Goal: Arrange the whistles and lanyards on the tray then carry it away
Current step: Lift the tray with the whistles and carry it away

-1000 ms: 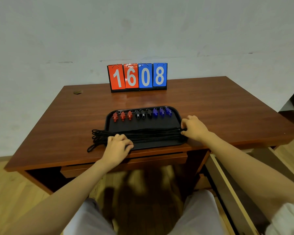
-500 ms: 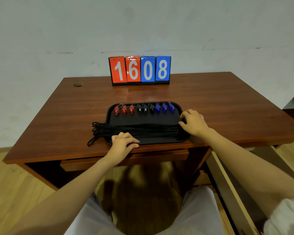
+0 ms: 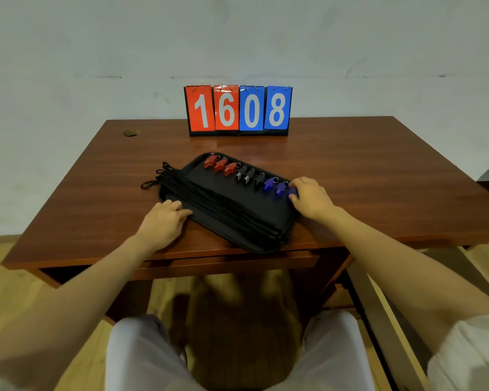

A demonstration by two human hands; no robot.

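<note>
- I take the tray (image 3: 266, 221) as my landmark: black, lying askew on the wooden desk (image 3: 378, 170), its near-right corner poking past the desk's front edge.
- Far left of the tray, near the desk's back-left corner, I see a small round hole (image 3: 131, 133).
- At the tray's left end, the loops of the black cords (image 3: 209, 198) spill over the rim onto the desk; the bundle runs along the tray's near side.
- My left hand (image 3: 164, 221) sits at the tray's near-left edge, fingers (image 3: 181, 211) flat and pressed on the rim, curled round nothing.
- Along the tray's far side I see a row of whistles (image 3: 246, 174): three red, three black, then blue.
- Behind the tray stands a flip scoreboard (image 3: 239, 110) reading 1 6 on red cards, 0 8 on blue.
- My right hand (image 3: 312, 197) rests at the tray's right end, fingers bent over the rim and touching the last blue whistle (image 3: 292, 191); I cannot tell whether it pinches it.
</note>
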